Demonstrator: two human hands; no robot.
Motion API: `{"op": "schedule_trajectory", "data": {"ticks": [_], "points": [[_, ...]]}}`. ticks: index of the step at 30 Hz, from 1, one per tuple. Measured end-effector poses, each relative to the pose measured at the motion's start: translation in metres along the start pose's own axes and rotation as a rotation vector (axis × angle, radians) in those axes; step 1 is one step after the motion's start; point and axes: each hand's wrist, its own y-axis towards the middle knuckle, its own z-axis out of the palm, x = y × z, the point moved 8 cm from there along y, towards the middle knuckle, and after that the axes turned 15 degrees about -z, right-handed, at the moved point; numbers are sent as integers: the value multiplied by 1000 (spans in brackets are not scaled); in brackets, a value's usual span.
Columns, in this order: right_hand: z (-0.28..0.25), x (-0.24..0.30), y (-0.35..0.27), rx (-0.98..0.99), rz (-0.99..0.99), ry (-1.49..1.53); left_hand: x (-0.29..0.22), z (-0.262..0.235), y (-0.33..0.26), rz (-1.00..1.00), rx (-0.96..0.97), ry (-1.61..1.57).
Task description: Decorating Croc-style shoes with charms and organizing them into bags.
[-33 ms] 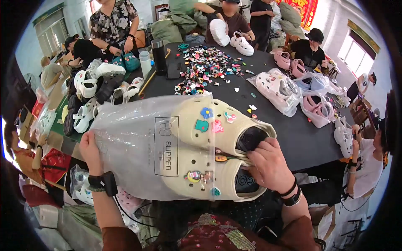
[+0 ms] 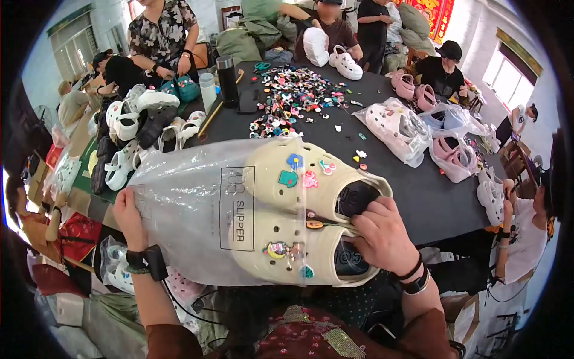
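A pair of cream clogs with colourful charms lies side by side, toes to the left, partly inside a clear plastic bag with a printed frame. The heel ends stick out of the bag's mouth on the right. My right hand grips both clogs where their inner sides meet, fingers reaching into the foot openings. At the bag's far left edge, my left hand pinches the plastic between closed fingers. Some charms, such as a yellow moon-like one, show through the film.
Loose charms heap on the black table. To the left stand a dark flask, a pale bottle and a pile of clogs. Bagged clogs lie at right. Several people work around the table, one holding a white clog.
The heel ends of the cream clogs have shifted very slightly left, with my right hand still on them. Across the table, a person's white clog has moved slightly.
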Motion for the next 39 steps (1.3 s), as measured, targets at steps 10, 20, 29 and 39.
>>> {"op": "schedule_trajectory", "data": {"ticks": [10, 20, 29, 39], "points": [[12, -18, -15, -20, 106, 73, 68, -23, 30, -152, 8, -406], [24, -50, -56, -111, 508, -40, 99, -89, 7, -235, -272, -469], [85, -38, -14, 101, 547, 23, 57, -16, -35, -93, -171, -216], [98, -49, 8, 127, 529, 195, 68, -12, -59, -24, -182, -41]]}}
